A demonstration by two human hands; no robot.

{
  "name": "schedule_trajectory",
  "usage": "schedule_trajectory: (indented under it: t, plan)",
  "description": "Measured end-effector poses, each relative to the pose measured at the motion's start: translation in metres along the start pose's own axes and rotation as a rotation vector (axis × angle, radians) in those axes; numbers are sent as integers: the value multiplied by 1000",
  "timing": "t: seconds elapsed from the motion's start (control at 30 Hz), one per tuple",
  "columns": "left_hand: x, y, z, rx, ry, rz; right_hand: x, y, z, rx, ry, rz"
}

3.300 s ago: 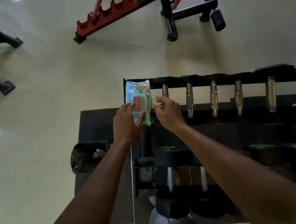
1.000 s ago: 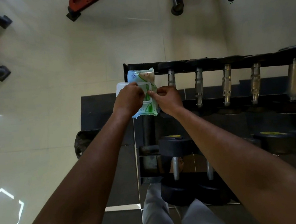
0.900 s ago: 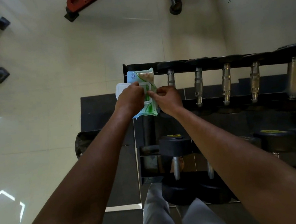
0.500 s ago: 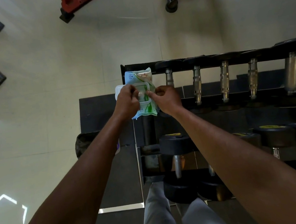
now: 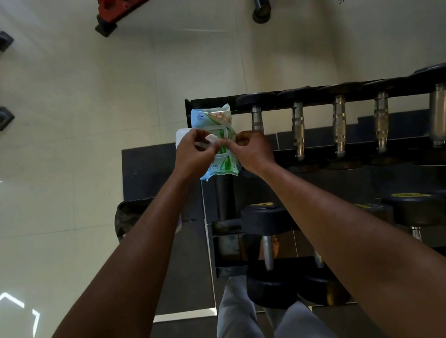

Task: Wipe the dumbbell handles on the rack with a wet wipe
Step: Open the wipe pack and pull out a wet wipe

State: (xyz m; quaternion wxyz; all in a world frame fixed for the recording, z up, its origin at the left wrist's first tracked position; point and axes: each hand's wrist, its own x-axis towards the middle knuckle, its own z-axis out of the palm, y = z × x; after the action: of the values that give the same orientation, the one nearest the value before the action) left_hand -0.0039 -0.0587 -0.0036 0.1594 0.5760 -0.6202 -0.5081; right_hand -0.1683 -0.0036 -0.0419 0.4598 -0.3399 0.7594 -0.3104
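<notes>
A green and blue wet wipe pack [image 5: 213,118] lies on the left end of the dumbbell rack [image 5: 351,156], its white flip lid [image 5: 181,136] swung open to the left. My left hand [image 5: 194,155] pinches a bit of white wipe [image 5: 211,139] at the pack's opening. My right hand [image 5: 253,152] pinches the pack at its right edge, fingers curled. To the right, several dumbbells lie on the top tier with bare metal handles [image 5: 298,131].
Larger black dumbbells [image 5: 265,219] fill the lower tier near my grey trouser legs [image 5: 237,328]. A dark bin with a bag [image 5: 128,218] stands left of the rack on a black mat [image 5: 149,176]. A red and black bench frame [image 5: 129,3] stands far across the tiled floor.
The pack's lid has been flipped open to the left. My left hand's fingers have moved from the lid to the opening and now pinch a wipe. The camera tilted down slightly.
</notes>
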Motion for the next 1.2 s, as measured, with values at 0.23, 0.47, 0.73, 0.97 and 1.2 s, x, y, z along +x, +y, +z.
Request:
schedule_trajectory:
  t: [0.23,0.47,0.73,0.97,1.2]
  plan:
    - [5,16,-3,-19,5,-45,0,-1,0,12,15,4]
    - [-10,26,-17,-485,57,-117,-2,-4,0,-28,31,11]
    - [-28,38,-25,-527,99,-50,-8,-14,-1,-157,76,-12]
    - [-39,64,-31,-599,71,4,-26,-23,-4,-322,130,-99]
    - [-57,99,-40,-600,55,41,-61,-37,-24,-73,-32,-412]
